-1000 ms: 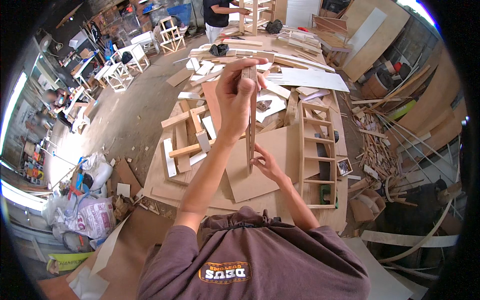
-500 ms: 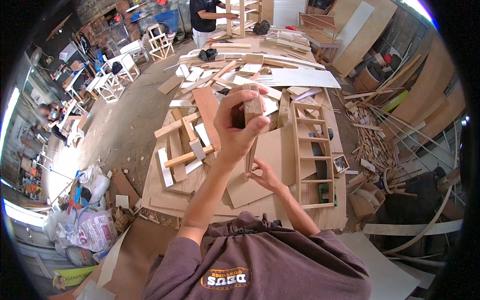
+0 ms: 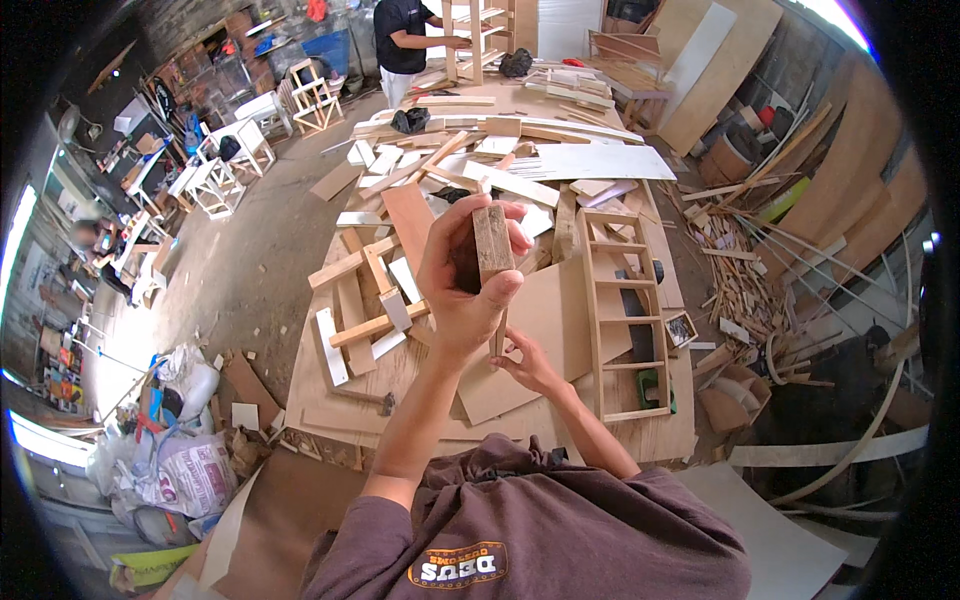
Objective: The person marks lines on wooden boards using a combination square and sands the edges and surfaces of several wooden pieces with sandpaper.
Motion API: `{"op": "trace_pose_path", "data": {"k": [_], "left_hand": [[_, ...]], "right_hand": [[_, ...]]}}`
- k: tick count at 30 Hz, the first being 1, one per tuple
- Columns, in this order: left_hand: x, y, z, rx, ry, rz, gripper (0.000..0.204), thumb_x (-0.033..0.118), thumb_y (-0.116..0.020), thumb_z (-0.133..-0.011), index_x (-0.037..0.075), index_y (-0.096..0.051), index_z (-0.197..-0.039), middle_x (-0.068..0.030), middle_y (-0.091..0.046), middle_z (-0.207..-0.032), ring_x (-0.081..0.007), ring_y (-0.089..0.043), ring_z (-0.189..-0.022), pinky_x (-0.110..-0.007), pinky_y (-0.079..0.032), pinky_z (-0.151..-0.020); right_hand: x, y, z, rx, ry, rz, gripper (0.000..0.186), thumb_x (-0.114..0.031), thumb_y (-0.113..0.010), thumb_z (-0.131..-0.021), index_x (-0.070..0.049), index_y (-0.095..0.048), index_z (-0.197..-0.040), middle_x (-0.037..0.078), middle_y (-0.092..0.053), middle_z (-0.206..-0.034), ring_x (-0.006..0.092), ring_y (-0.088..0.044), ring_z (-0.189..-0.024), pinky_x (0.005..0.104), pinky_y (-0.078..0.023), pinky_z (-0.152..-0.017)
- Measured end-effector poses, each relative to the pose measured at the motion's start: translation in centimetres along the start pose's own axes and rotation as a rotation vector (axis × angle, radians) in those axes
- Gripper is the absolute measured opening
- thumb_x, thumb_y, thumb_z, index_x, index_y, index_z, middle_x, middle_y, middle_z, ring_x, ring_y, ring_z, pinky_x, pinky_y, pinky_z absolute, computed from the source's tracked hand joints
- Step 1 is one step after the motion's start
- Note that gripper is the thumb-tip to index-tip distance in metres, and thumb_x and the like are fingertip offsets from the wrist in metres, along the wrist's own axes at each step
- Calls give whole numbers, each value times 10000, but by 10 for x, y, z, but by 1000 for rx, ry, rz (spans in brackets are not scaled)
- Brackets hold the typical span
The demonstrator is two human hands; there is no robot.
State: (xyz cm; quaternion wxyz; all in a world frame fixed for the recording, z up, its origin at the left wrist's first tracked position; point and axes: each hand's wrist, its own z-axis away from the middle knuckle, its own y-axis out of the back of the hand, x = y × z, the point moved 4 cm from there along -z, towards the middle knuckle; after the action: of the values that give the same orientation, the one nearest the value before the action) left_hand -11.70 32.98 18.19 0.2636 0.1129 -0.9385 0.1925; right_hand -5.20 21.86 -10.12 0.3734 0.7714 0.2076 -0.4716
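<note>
My left hand (image 3: 455, 310) is wrapped around the upper end of a wooden batten (image 3: 492, 240), whose rough end faces up close to me. The batten stands steeply, its lower part narrowing away below my left hand. Lower down, my right hand (image 3: 532, 368) pinches it near the bottom, thumb and fingers on its edge. Beneath my hands lies a flat brown board (image 3: 550, 315) on the plywood worktable (image 3: 430, 410). The batten's middle is partly hidden by my left hand.
A slatted wooden frame (image 3: 592, 340) lies to the right, beside a small box of fasteners (image 3: 681, 329). Left of my hands are joined wood pieces (image 3: 362, 328) and a hammer (image 3: 388, 403). Offcuts (image 3: 500, 180) cover the far table, where another person (image 3: 405, 45) handles a wooden rack.
My left hand and the batten's upper end have come down and slightly left, so the batten's end shows more fully. The right hand keeps its place at the lower part.
</note>
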Motion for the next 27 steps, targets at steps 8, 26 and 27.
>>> {"op": "trace_pose_path", "data": {"k": [8, 26, 27], "left_hand": [[6, 12, 7, -25, 116, 96, 792, 496, -784, -839, -23, -482, -1355, -218, -646, -1172, -253, -675, -943, -387, -553, -845], [-3, 14, 25, -125, 19, 115, 659, 388, -649, -969, -33, -379, -1397, -139, -577, -1162, -167, -576, -955, -315, -496, -850], [-4, 15, 26, -105, -14, 109, 659, 414, -614, -988, -27, -364, -1408, -123, -565, -1143, -147, -551, -917, -294, -485, -810]], "right_hand": [[-8, -5, 1, -3, -53, -41, 718, -168, -772, -871, -74, -432, -1496, 145, -572, -1362, 273, -562, -1189, 358, -470, -897], [3, -10, 7, 25, -111, -127, 713, -199, -778, -873, -46, -445, -1484, 136, -542, -1369, 254, -537, -1211, 352, -478, -892], [1, -11, 5, 30, -110, -131, 715, -210, -780, -873, -39, -446, -1481, 136, -540, -1371, 254, -538, -1209, 351, -479, -894]]}}
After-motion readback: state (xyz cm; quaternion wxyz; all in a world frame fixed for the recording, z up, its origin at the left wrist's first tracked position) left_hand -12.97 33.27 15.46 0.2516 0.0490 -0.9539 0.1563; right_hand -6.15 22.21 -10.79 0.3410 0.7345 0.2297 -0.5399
